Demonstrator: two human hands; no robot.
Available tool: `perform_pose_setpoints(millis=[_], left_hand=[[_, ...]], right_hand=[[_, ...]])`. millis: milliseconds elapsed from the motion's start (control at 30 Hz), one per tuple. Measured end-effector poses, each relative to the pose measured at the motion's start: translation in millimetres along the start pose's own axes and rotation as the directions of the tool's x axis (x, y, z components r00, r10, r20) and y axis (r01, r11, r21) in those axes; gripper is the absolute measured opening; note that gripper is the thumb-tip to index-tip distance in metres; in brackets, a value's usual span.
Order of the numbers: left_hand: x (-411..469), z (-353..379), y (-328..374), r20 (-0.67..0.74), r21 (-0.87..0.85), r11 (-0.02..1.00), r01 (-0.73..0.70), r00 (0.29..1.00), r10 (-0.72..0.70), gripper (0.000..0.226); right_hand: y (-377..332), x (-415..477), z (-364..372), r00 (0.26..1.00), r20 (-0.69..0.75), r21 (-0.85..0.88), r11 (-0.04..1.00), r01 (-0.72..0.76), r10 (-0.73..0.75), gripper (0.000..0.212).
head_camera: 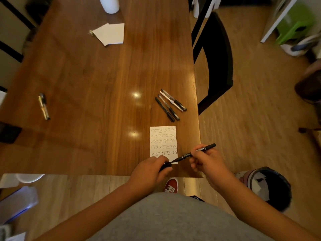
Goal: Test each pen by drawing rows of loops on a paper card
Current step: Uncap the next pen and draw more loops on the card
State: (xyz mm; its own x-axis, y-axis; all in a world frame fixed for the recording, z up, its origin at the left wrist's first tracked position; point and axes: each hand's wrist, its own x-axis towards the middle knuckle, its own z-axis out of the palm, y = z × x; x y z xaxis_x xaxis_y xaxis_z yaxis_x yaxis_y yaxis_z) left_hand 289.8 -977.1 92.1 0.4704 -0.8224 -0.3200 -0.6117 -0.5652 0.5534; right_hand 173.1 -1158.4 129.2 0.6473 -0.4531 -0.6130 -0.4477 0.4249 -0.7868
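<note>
A white paper card lies near the table's front right corner, carrying several rows of drawn loops. My right hand grips a black pen by its barrel, tip pointing left just over the card's lower edge. My left hand holds the pen's black cap right at the tip. Several black and clear pens lie side by side just beyond the card. Two more pens lie at the table's left side.
The wooden table ends close to my hands and at the right of the card. White paper sheets and a white cylinder sit at the far end. A black chair stands to the right.
</note>
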Motion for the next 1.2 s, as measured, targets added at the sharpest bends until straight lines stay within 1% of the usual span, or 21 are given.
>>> perform_pose_setpoints(millis=[167, 267, 333, 400, 433, 567, 667, 833, 967, 1067, 1133, 1200], left_hand=[[-4.0, -7.0, 7.2, -0.072, -0.004, 1.000, -0.010, 0.997, 0.010, 0.031], [-6.0, -9.8, 12.4, -0.092, -0.010, 1.000, -0.019, 0.996, 0.018, 0.032], [-6.4, -9.9, 17.4, -0.095, -0.012, 1.000, -0.018, 0.995, 0.017, 0.031], [-6.7, -10.3, 21.1, -0.118, -0.020, 1.000, -0.021, 0.993, 0.019, 0.030], [-7.0, -11.9, 22.6, -0.136, -0.039, 0.999, -0.021, 0.991, 0.016, 0.028], [-5.7, -22.5, 25.0, -0.211, -0.192, 0.981, -0.016, 0.977, -0.025, 0.021], [0.6, -32.3, 25.6, -0.200, -0.304, 0.953, 0.002, 0.978, -0.066, 0.019], [13.0, -50.0, 24.0, -0.116, -0.538, 0.840, 0.073, 0.980, -0.159, 0.011], [21.7, -62.4, 20.8, -0.008, -0.709, 0.693, 0.131, 0.981, -0.195, 0.015], [29.6, -64.8, 15.6, 0.080, -0.784, 0.593, 0.185, 0.977, -0.199, 0.021], [38.6, -63.5, 11.9, 0.116, -0.818, 0.533, 0.217, 0.969, -0.217, 0.025], [52.4, -62.6, 9.5, 0.125, -0.829, 0.511, 0.227, 0.966, -0.225, 0.025]], right_hand=[[-8.0, 0.7, 1.4, 0.999, 0.018, -0.051, 0.998, 0.046, -0.045, 0.034], [-9.9, -1.7, 3.3, 0.996, 0.065, -0.107, 0.992, 0.064, -0.058, 0.035], [-9.3, -4.1, 6.7, 0.992, 0.111, -0.121, 0.990, 0.070, -0.057, 0.029], [-7.6, -6.0, 11.2, 0.989, 0.140, -0.102, 0.993, 0.067, -0.053, 0.015], [-6.5, -6.4, 13.5, 0.989, 0.142, -0.094, 0.994, 0.064, -0.050, 0.012], [-8.6, -2.1, 21.9, 0.991, 0.127, -0.052, 0.998, 0.042, -0.035, 0.017], [-18.5, 5.1, 26.6, 0.990, 0.140, 0.005, 1.000, 0.021, -0.021, 0.016], [-34.3, 18.1, 35.4, 0.982, 0.185, 0.043, 0.998, 0.038, -0.046, 0.015], [-41.9, 30.0, 38.8, 0.977, 0.208, 0.015, 0.999, 0.047, -0.049, 0.017], [-45.3, 44.1, 40.9, 0.976, 0.210, -0.031, 0.998, 0.058, -0.050, 0.016], [-47.9, 56.6, 44.2, 0.978, 0.200, -0.094, 0.993, 0.072, -0.052, 0.017], [-52.5, 72.5, 48.3, 0.983, 0.166, -0.166, 0.980, 0.107, -0.079, 0.018]])
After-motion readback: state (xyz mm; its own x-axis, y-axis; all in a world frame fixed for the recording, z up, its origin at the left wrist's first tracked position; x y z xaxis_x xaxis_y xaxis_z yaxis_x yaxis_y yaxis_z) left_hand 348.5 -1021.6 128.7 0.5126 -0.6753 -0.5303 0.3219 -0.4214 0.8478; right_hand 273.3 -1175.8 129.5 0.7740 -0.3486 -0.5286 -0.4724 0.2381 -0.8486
